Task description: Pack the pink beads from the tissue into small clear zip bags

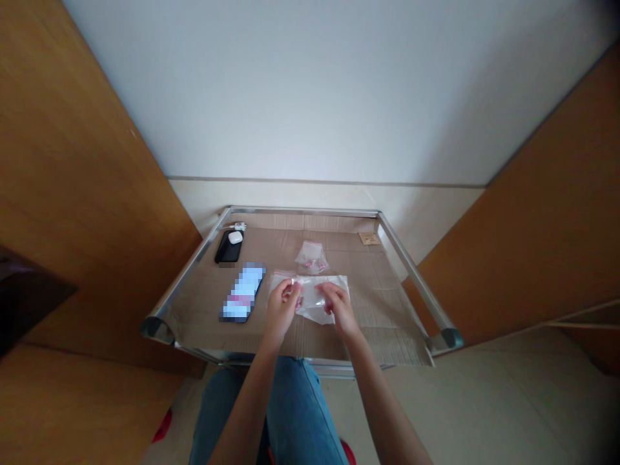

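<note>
A clear plastic bag (312, 298) lies between my hands over the cardboard-lined surface. At its left part, my left hand (281, 307) pinches the plastic between thumb and fingers; small pinkish bits show beside the fingertips. My right hand (340, 309) grips the bag's right part with curled fingers. Just beyond it, a second small clear bag (311, 252) rests on the cardboard with some pink-red pieces at its near end. What those pieces are is too small to tell.
Cardboard (382, 310) lines a table with a raised metal frame (305, 210). To the left lie a lit phone (245, 287), a black flat item (227, 250) bearing a white case (235, 237), and a white plug (239, 226). A brown tag (369, 239) sits at back right.
</note>
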Motion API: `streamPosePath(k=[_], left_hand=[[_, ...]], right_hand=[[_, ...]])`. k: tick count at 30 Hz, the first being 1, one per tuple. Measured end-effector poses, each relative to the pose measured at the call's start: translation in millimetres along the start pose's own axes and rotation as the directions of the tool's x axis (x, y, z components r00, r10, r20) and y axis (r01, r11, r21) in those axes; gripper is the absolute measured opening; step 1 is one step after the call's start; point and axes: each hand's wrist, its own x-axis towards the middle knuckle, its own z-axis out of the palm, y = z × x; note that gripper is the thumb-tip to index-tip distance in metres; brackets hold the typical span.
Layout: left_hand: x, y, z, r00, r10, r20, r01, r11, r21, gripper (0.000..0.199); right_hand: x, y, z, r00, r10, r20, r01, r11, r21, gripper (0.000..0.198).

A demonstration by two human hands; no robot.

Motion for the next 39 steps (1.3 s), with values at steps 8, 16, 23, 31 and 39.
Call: streamPosePath(k=[8,16,23,31,39], left_hand=[[-14.5,16.6,-0.7,1.0,0.002,-0.016,-0.003,0.997,-0.072,0.043],[-16.2,5.2,1.7,0.994,0.099,0.04,-0.098,0.995,-0.025,0.035],[-12.7,5.6,0.6,0.99,0.137,0.04,-0.14,0.987,0.081,0.033],[-1.4,10.9,2.2,0.985,0.169,-0.025,-0.168,0.985,0.037,0.021],[1.1,-0.6,-5.7,0.953,0.223,-0.206,-0.211,0.974,0.081,0.028]], right_hand=[[4.0,7.9,17.0,0.971,0.182,-0.153,-0.122,0.935,0.334,0.031],[2.9,9.6,20.9,0.952,0.298,-0.067,-0.229,0.842,0.489,0.028],[5.1,8.9,15.8,0.948,0.317,-0.007,-0.281,0.851,0.444,0.034],[13.9,2.3,-0.9,0.925,0.365,0.105,-0.378,0.856,0.353,0.041],[40.8,3.8,-16.0,0.975,-0.151,-0.165,0.075,0.916,-0.395,0.041]])
